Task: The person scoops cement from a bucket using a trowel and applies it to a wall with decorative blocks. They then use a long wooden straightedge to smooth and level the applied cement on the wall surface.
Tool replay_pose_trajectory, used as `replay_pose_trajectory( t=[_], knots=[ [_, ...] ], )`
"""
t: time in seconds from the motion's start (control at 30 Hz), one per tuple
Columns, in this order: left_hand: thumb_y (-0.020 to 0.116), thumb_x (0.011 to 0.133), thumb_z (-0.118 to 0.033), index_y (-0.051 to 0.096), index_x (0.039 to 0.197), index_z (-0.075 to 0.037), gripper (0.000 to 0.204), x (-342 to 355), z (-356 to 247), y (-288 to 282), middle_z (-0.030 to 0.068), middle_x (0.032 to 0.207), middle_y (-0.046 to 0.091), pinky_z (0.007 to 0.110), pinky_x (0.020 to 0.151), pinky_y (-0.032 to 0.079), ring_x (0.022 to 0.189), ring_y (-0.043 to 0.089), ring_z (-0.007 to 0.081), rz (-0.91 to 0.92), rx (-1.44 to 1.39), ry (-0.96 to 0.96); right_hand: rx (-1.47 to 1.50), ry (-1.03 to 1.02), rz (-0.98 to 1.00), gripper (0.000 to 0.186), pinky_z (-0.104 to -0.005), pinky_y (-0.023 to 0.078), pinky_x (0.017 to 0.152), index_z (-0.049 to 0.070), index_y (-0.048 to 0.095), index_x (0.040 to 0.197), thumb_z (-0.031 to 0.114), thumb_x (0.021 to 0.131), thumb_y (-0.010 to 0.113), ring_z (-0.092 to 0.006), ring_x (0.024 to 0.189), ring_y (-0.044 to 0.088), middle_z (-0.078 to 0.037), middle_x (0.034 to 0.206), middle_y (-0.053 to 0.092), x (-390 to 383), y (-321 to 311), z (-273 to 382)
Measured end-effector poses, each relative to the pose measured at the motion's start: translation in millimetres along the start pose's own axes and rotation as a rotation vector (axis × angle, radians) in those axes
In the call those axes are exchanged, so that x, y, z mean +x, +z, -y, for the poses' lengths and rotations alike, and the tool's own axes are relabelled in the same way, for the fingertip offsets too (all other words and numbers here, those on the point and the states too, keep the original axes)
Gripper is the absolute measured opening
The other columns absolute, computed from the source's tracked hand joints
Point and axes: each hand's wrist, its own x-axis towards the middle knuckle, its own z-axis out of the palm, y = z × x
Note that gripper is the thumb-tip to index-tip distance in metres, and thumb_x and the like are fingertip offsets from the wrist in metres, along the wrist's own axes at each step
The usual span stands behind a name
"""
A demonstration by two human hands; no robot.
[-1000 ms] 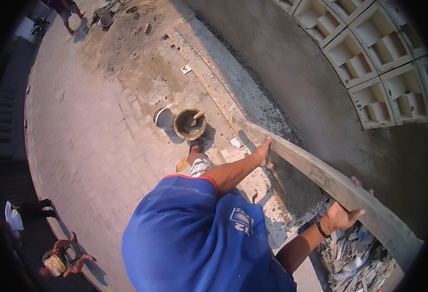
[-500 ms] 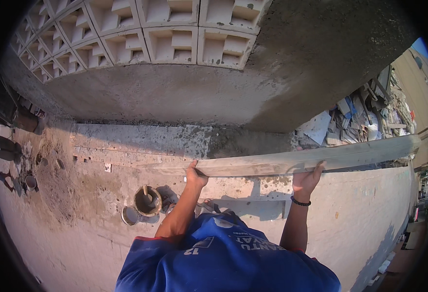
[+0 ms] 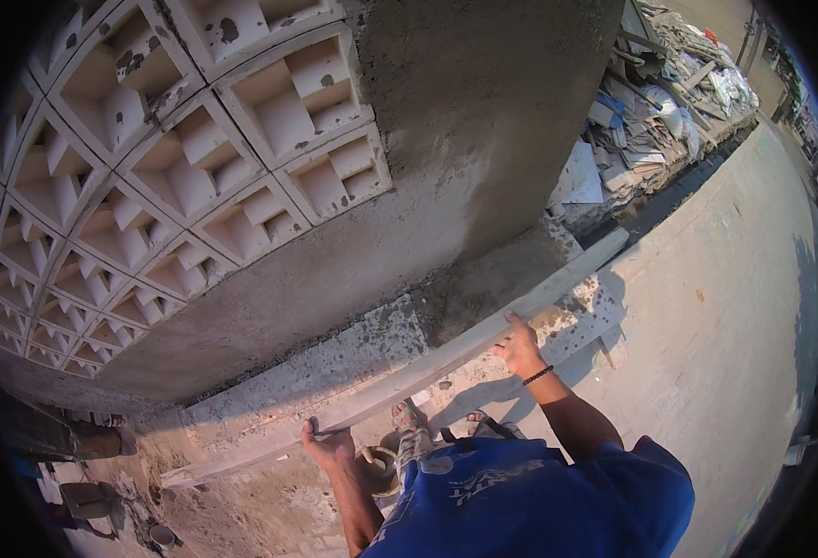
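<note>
- Long grey beam (image 3: 409,377) lies in the fingers of both hands, running slantwise across the body; its one end reaches well out past the left fingers, low in the view, and its other end rises past the right fingers toward the rubble heap (image 3: 655,126).
- Left hand (image 3: 332,448) grasps the near edge of the beam, one digit standing up against it; the other fingers are partly hidden.
- Right hand (image 3: 520,347) also grips the near edge, farther along, a digit laid on the beam and the other fingers curled at its lower side. A dark beaded bracelet (image 3: 539,375) circles this wrist.
- Just beside the left fingers, on the body side of the beam, stands a bucket (image 3: 383,472), partly covered by the forearm.
- Between the two hands, below the beam, a foot (image 3: 403,415) shows on the ground.
- Beyond the fingers, across the beam, runs a pale speckled ledge (image 3: 316,361); nearer the right fingers, a dark grey wet-looking patch (image 3: 492,284) adjoins it.
- Farther beyond the fingers rises a plastered wall (image 3: 478,139), with cream hollow blocks (image 3: 195,153) set in it.
- Nearer the body than the fingers is a blue shirt (image 3: 539,502).
</note>
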Motion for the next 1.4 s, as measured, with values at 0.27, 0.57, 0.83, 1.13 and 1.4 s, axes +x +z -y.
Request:
replay_pose_trajectory(
  t=[0.27, 0.57, 0.83, 1.13, 1.4],
  knots=[
    [0.064, 0.087, -0.037, 0.047, 0.128, -0.008, 0.053, 34.3, -121.9, 28.7, 0.0167, 0.132, 0.046, 0.059, 0.101, 0.042, 0.123, 0.046, 0.0358, 0.005, 0.072, 0.096, 0.189, -0.124, 0.067, 0.074, -0.0584, 0.034, 0.105, -0.001, 0.030, 0.140, 0.039, 0.087, 0.064, -0.0447, 0.129, 0.038, -0.020, 0.144, 0.033, 57.5, 29.0, -27.3],
    [0.059, 0.091, -0.034, 0.042, 0.134, -0.008, 0.054, 105.1, -73.0, 21.9, 0.0174, 0.139, 0.040, 0.059, 0.103, 0.042, 0.127, 0.043, 0.0371, 0.146, 0.218, -0.067, 0.049, 0.011, -0.116, 0.072, -0.0503, 0.040, 0.103, 0.010, 0.029, 0.144, 0.041, 0.089, 0.065, -0.0398, 0.127, 0.040, -0.018, 0.142, 0.037, 118.9, 67.3, -121.1],
    [0.063, 0.087, -0.028, 0.045, 0.131, -0.007, 0.052, 175.7, -73.4, -12.0, 0.0140, 0.135, 0.046, 0.053, 0.096, 0.047, 0.124, 0.047, 0.0359, -0.047, 0.338, -0.088, 0.038, 0.079, -0.224, 0.059, -0.0504, 0.050, 0.086, 0.020, 0.031, 0.136, 0.028, 0.089, 0.065, -0.0323, 0.106, 0.059, -0.013, 0.122, 0.054, 215.2, 39.5, -236.8],
    [0.065, 0.086, -0.031, 0.045, 0.130, -0.005, 0.055, 355.6, -35.2, -52.4, 0.0150, 0.132, 0.049, 0.051, 0.103, 0.043, 0.122, 0.048, 0.0328, 0.001, 0.541, -0.112, 0.012, -0.215, -0.247, 0.100, -0.0398, 0.045, 0.096, 0.012, 0.003, 0.153, 0.027, 0.084, 0.074, -0.0223, 0.118, 0.049, -0.014, 0.141, 0.040, 353.6, 49.6, -312.0],
    [0.067, 0.086, -0.025, 0.044, 0.130, -0.006, 0.054, 457.3, 89.6, -84.3, 0.0129, 0.135, 0.046, 0.051, 0.105, 0.041, 0.125, 0.046, 0.0334, 0.006, 0.446, -0.291, -0.016, -0.454, -0.273, 0.094, -0.0402, 0.038, 0.105, 0.011, 0.004, 0.154, 0.027, 0.088, 0.069, -0.0272, 0.132, 0.039, -0.016, 0.151, 0.027, 458.9, 2.0, -280.2]
  ],
)
